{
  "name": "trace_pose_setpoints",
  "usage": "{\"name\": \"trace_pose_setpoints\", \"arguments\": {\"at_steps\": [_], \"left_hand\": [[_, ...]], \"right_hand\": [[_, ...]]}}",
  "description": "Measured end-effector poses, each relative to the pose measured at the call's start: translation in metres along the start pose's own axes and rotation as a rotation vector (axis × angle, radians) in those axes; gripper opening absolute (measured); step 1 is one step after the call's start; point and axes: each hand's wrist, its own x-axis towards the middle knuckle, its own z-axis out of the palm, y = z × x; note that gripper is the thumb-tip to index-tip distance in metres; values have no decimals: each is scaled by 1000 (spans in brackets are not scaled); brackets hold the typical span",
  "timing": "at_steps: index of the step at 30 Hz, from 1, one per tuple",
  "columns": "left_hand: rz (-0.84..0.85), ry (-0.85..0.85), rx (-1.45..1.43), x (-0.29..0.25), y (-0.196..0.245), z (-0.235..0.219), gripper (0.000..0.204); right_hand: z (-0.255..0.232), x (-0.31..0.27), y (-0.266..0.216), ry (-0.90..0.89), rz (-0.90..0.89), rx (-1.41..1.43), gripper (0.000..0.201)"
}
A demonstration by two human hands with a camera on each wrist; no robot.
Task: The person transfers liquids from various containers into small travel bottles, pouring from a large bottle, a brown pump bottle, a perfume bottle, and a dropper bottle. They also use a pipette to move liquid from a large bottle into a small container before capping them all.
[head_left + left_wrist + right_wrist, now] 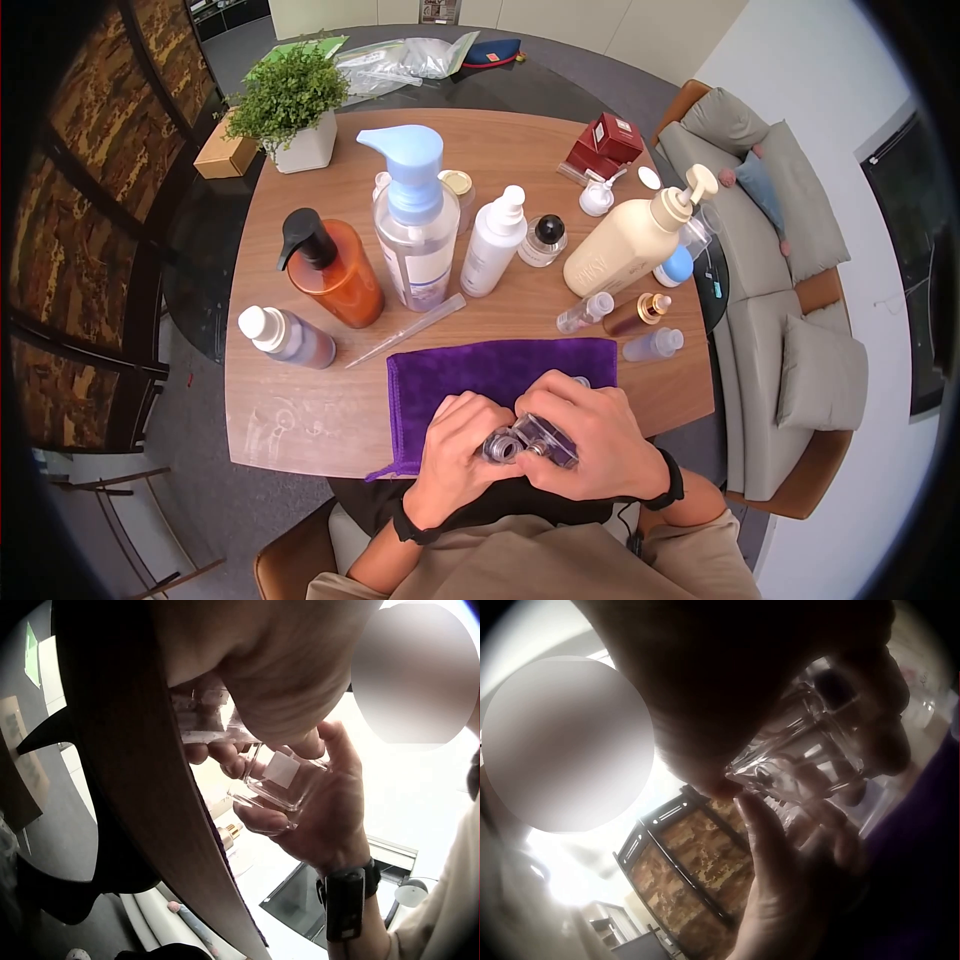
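Note:
In the head view, both hands meet over the near edge of a purple cloth (500, 365). My left hand (455, 450) grips a small clear bottle (500, 446) whose uncapped, threaded neck faces up. Beside it, my right hand (598, 440) holds a square clear glass bottle (553, 443), tilted so its neck end points toward the open neck. The left wrist view shows the glass bottle (294, 784) with a white label on its base, between the right thumb and fingers. Fingers hide much of both bottles.
Pump bottles, including an orange one (340, 275), a blue-topped one (420, 240) and a cream one (625, 245), stand across the table. A clear tube (408, 330) lies beyond the cloth. Small bottles, including a dropper bottle (638, 313), stand right. Wet marks show at front left.

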Motion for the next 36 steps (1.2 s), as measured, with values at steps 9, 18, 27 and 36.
{"name": "trace_pose_setpoints", "arguments": {"at_steps": [9,18,27,36], "left_hand": [[2,-2,-14,0,0,-1,50],[5,2,-15,0,-1,0,48],[1,-4,-19,-2,1,-1,47],[-15,2,-35,-1,0,-1,46]], "right_hand": [[1,1,-1,10,-26,33,43],[4,2,0,54,-39,25,42],[4,3,2,31,-34,27,40],[7,2,6,3,-12,4,40]]}}
